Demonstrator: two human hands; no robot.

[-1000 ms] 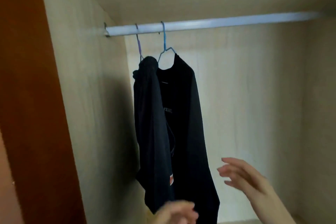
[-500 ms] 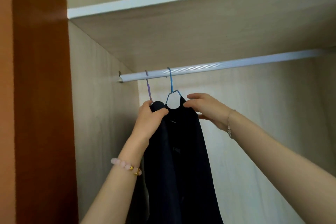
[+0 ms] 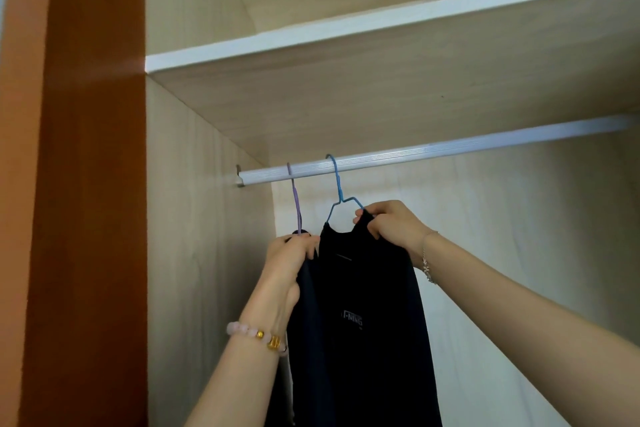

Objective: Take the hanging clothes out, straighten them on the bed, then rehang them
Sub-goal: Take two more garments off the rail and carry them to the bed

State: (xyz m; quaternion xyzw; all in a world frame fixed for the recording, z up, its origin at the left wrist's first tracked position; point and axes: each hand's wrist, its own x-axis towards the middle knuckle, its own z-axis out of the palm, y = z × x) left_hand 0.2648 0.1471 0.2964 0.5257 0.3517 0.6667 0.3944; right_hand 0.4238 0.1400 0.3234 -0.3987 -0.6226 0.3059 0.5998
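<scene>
**Both hands at the hangers under the rail**

We see the rail point(image 3: 450, 152) crossing the wardrobe, with a shelf point(image 3: 346, 28) with a white front edge close above it and over the hooks. Left of the rail's bracket end stands the pale side wall point(image 3: 194, 253), and beyond that a reddish-brown panel point(image 3: 93, 218).

Two wire hangers hook over the rail near its left end: a purple hanger point(image 3: 297, 204) nearest the bracket and a blue hanger point(image 3: 337, 191) just right of it. The black shirt point(image 3: 363, 322) hangs from the blue hanger straight below the rail, neck open, with pale lettering on the chest. A dark garment point(image 3: 308, 305) hangs from the purple hanger and touches the shirt's left edge; its shape is mostly hidden.

Our left hand point(image 3: 289, 256), with a bead bracelet point(image 3: 256, 334) at the wrist, has its grip curled tight round the top of the dark garment, under the purple hook. Our right hand point(image 3: 391, 224), wearing a thin chain bracelet point(image 3: 427, 263), has its grip closed in a pinch on the shirt's right shoulder, over the blue hanger's arm.
</scene>
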